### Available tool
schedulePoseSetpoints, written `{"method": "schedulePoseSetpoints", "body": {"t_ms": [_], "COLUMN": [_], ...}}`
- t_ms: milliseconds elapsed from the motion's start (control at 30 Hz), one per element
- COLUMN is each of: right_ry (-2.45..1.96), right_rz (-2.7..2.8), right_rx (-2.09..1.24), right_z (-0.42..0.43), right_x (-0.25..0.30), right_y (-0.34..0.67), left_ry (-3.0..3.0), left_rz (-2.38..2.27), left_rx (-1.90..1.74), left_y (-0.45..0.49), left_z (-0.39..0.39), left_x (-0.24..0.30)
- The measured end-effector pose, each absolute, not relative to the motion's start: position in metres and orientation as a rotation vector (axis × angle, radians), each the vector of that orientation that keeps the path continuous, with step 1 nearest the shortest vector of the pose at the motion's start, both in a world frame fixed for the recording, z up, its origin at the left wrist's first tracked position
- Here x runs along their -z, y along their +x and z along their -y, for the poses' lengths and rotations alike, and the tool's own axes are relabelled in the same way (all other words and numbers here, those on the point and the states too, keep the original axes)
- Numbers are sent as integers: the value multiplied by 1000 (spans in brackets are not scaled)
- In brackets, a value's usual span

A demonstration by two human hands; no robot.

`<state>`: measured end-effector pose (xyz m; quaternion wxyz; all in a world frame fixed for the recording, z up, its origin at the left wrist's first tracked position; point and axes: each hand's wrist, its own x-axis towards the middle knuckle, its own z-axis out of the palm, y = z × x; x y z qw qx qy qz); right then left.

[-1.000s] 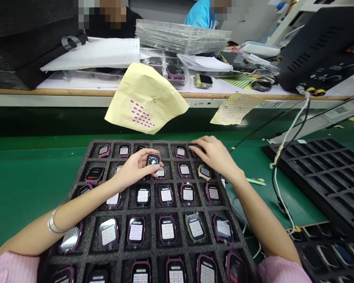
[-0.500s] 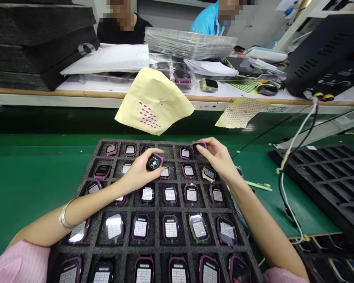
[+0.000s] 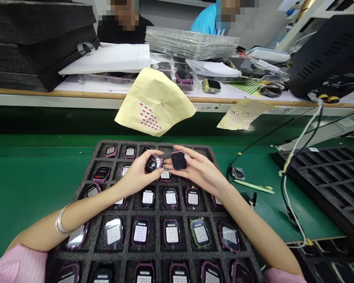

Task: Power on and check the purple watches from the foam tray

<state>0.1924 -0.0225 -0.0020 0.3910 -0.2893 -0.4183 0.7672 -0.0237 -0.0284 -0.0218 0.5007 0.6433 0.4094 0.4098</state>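
Note:
My left hand (image 3: 143,167) is closed around a smartwatch (image 3: 153,163) whose lit screen shows a dial. Just to its right, my right hand (image 3: 199,167) holds a second smartwatch (image 3: 179,160), purple-edged with a dark screen, between thumb and fingers. The two watches are close together over the upper part of a black foam tray (image 3: 157,251). In the tray's compartments lie several more watches, mostly purple-framed with white grids on their screens, such as the purple watch (image 3: 141,232) and the green-framed watch (image 3: 200,232). My hands and forearms hide some compartments.
A second foam tray (image 3: 327,173) lies to the right, beside cables (image 3: 286,196) and a green pen (image 3: 253,186). Behind, a shelf holds papers (image 3: 112,59), plastic trays (image 3: 191,43) and a black device (image 3: 327,55). Yellow sticker sheets (image 3: 153,102) hang from its edge. Two people are beyond.
My right hand has lifted the dark-screened watch out of the tray's top right corner and brought it left, close to my left hand. My left hand has barely moved.

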Motion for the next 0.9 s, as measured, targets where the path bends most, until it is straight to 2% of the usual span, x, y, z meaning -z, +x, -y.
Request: {"method": "schedulePoseSetpoints", "body": {"t_ms": [900], "right_ry": [-788], "right_rz": [1172], "right_rx": [-1861], "right_z": [31], "right_x": [0], "right_y": [196], "left_ry": [1582], "left_rz": [-970], "left_rx": [-877], "left_y": [-28], "left_z": [31], "left_x": [15]}}
